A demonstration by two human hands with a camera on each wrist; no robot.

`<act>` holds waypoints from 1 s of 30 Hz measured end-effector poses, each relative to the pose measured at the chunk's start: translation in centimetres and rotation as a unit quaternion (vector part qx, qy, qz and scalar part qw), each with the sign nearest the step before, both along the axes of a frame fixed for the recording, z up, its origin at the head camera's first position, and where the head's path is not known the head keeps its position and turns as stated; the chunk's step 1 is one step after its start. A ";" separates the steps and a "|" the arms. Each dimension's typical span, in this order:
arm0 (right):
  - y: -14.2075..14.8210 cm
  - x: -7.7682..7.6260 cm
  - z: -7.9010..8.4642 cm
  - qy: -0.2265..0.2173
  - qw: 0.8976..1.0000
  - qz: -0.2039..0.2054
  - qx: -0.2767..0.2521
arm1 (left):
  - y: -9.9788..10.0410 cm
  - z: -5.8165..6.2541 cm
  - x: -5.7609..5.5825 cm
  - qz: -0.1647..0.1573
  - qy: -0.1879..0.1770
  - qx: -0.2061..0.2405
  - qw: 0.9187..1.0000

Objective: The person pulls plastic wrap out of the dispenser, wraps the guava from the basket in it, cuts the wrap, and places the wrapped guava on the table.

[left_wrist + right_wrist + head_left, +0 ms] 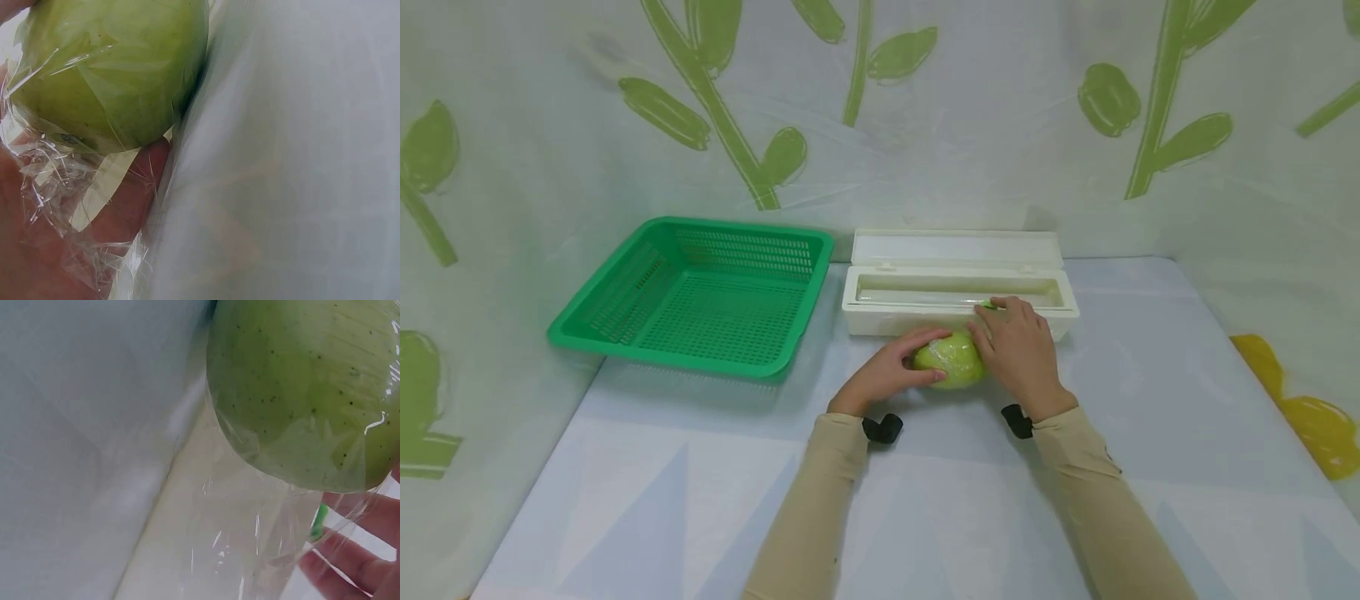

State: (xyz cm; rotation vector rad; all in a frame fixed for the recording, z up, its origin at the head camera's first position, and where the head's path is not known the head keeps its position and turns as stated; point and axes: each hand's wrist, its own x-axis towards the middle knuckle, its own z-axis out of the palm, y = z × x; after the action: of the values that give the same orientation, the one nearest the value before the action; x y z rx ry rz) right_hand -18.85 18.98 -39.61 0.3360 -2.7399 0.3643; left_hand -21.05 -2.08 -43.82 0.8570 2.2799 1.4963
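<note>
A round yellow-green fruit (951, 360), wrapped in clear cling film, sits just in front of a white cling film dispenser (910, 322). My left hand (887, 367) grips it from the left, thumb on the near side and fingers on the far side. Crumpled film (56, 181) bunches against the left palm. Dark specks dot the fruit in the right wrist view, where a sheet of film (237, 531) stretches below it. My right hand (1022, 354) has its fingertips at a small green slider (988, 305) on the dispenser's front edge. Its thumb is beside the fruit.
The dispenser's lid (955, 247) stands raised at the back, with a clear film roll (917, 297) inside. To the left is a green slotted basket (765, 367). A leaf-patterned curtain (985, 150) hangs behind the pale table (715, 467).
</note>
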 end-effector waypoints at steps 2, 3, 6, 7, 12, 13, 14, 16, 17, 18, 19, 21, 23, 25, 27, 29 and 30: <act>0.1 -0.3 -0.2 0.009 1.000 0.008 -0.028 | -0.1 0.3 0.1 -0.001 0.000 0.001 1.000; 0.2 -0.5 -0.4 0.015 0.999 0.013 -0.045 | -0.2 0.6 0.2 -0.002 0.001 0.002 1.000; 0.7 -1.1 -0.8 0.041 0.994 0.017 -0.102 | -0.4 1.6 0.8 -0.003 0.005 0.000 1.000; 0.9 -1.3 -0.9 0.053 0.991 0.013 -0.120 | -0.5 2.0 0.9 -0.004 0.005 0.000 1.000; 2.6 -1.8 -1.4 0.058 0.982 -0.063 -0.169 | -0.5 2.6 1.3 -0.005 0.000 -0.001 1.000; 2.9 -1.8 -1.5 0.048 0.980 -0.079 -0.174 | -0.5 2.5 1.3 -0.004 -0.002 0.000 1.000; 3.2 -1.9 -1.5 0.034 0.979 -0.094 -0.178 | -0.5 2.4 1.2 -0.004 -0.004 0.000 1.000; 3.6 -2.0 -1.5 0.007 0.976 -0.114 -0.186 | -0.4 1.8 0.9 -0.001 -0.004 -0.002 1.000; 3.7 -2.1 -1.5 -0.008 0.974 -0.122 -0.189 | -0.4 1.4 0.7 0.000 -0.002 -0.004 1.000; 3.7 -2.2 -1.5 -0.024 0.973 -0.128 -0.192 | -0.4 1.0 0.5 0.001 0.000 -0.006 1.000; 3.7 -2.3 -1.4 -0.038 0.971 -0.133 -0.194 | -0.4 0.6 0.3 0.001 0.002 -0.007 1.000; 3.6 -2.5 -1.2 -0.063 0.969 -0.140 -0.194 | -0.3 -0.1 -0.1 0.002 0.008 -0.011 1.000; 3.4 -2.6 -1.0 -0.080 0.968 -0.146 -0.188 | -0.2 -0.4 -0.2 0.000 0.014 -0.010 1.000; 3.2 -2.8 -0.9 -0.089 0.969 -0.151 -0.173 | -0.2 -0.4 -0.2 -0.002 0.017 -0.009 1.000; 3.0 -2.9 -0.9 -0.096 0.970 -0.155 -0.157 | -0.1 -0.3 -0.2 -0.002 0.017 -0.010 1.000; 2.9 -3.1 -1.0 -0.098 0.972 -0.159 -0.144 | -0.2 -0.2 -0.1 -0.001 0.018 -0.011 1.000; 2.8 -3.1 -1.0 -0.099 0.972 -0.160 -0.139 | -0.2 -0.2 -0.2 -0.001 0.018 -0.012 1.000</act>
State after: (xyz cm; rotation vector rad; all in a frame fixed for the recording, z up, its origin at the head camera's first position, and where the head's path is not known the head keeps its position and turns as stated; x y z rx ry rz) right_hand -21.99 21.76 -40.62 -0.2250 -2.8157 0.7118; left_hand -21.20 -2.24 -43.98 0.8854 2.3166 1.4609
